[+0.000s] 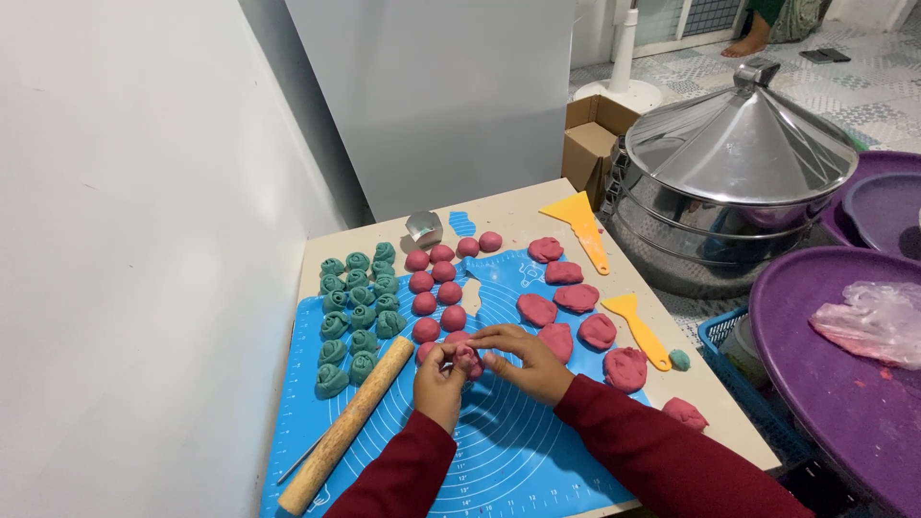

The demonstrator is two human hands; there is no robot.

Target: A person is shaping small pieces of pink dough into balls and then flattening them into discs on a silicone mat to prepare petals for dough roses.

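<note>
**Pink dough pinched between two hands over the blue mat**

A small pink dough piece [467, 358] sat at the mat's centre, pinched between the fingers of the left hand [439, 376] and the right hand [526, 357], both closed narrowly on it. The blue silicone mat [518, 451] carried printed rings and ruler marks. A brown cardboard box [592, 134] stood open beyond the table. A purple tray [815, 336] held a crumpled plastic bag [875, 321]; a steel steamer [729, 182] stood lidded. Green dough rolls [357, 307] and pink balls [436, 283] lay nearby, beside a wooden rolling pin [347, 424].
</note>
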